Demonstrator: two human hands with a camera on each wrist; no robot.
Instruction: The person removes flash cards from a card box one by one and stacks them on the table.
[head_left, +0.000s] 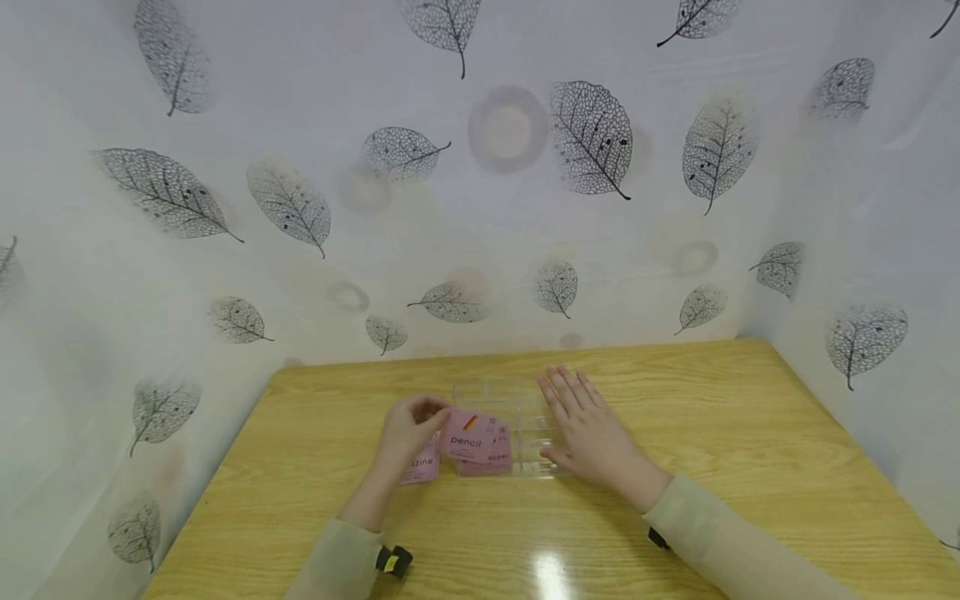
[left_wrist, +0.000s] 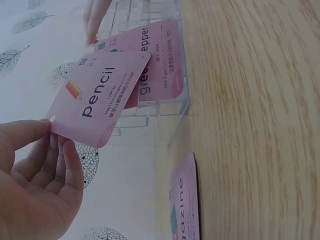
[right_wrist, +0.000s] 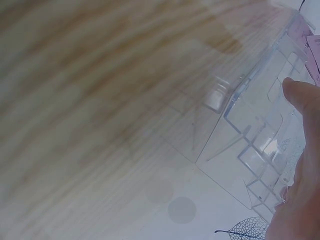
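Note:
Between thumb and fingers, my left hand (head_left: 405, 432) pinches a pink word card (left_wrist: 100, 95) printed "pencil", with a small pencil picture, by its corner with the hole. The card tilts over a clear plastic holder (head_left: 534, 435) with stepped compartments. Partly behind it, at the holder's left side, another pink card (left_wrist: 167, 65) reads "green pepper". Left of the holder a third pink card (left_wrist: 185, 200), its visible letters ending in "gazine", lies on the table. My right hand (head_left: 592, 437) rests along the holder's right side, fingers straight and thumb spread toward its front.
The wood-grain table (head_left: 300, 500) runs back to a pale curtain (head_left: 510, 217) with a leaf print, which also hangs at both sides. A dark wrist camera strap (head_left: 393, 561) sits at the left sleeve.

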